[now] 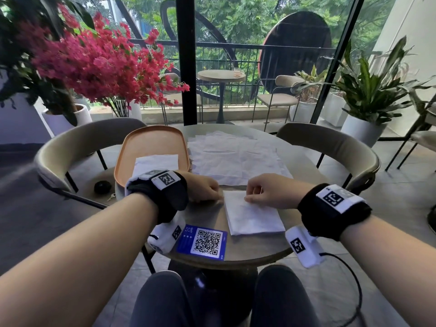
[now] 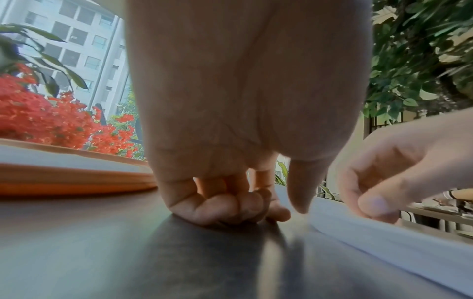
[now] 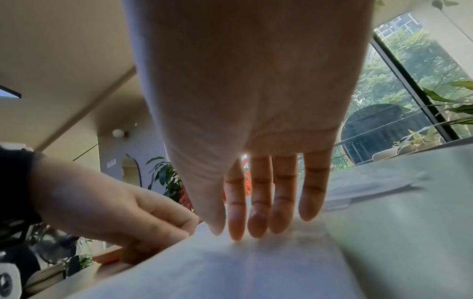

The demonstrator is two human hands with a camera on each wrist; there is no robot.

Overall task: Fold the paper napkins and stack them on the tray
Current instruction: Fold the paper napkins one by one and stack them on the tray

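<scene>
Head view, left to right. At centre left of the frame an oval orange tray (image 1: 151,140) sits on the round grey-brown table (image 1: 207,215); one folded white napkin (image 1: 155,162) lies inside it toward its lower end. Just below the tray's lower right corner, the left hand (image 1: 204,188) rests on the tabletop with its fingers curled under, at the upper left corner of a folded white paper napkin (image 1: 253,215) lying at centre frame. Whether this hand touches or holds that corner cannot be told. A blue card with a QR code (image 1: 203,241) lies on the table below the left wrist, beside the napkin's lower left corner. Above the hands, right of the tray, a loose pile of unfolded white napkins (image 1: 236,154) spreads across the upper half of the table. The right hand (image 1: 269,191) lies on the upper edge of the folded napkin, fingertips down on the paper.

Left wrist view: the curled fingers (image 2: 230,206) press knuckles-down on bare tabletop, with the thumb pointing down near the napkin's edge.

Right wrist view: the four straight fingers (image 3: 258,212) and thumb touch the white sheet without gripping it.
</scene>
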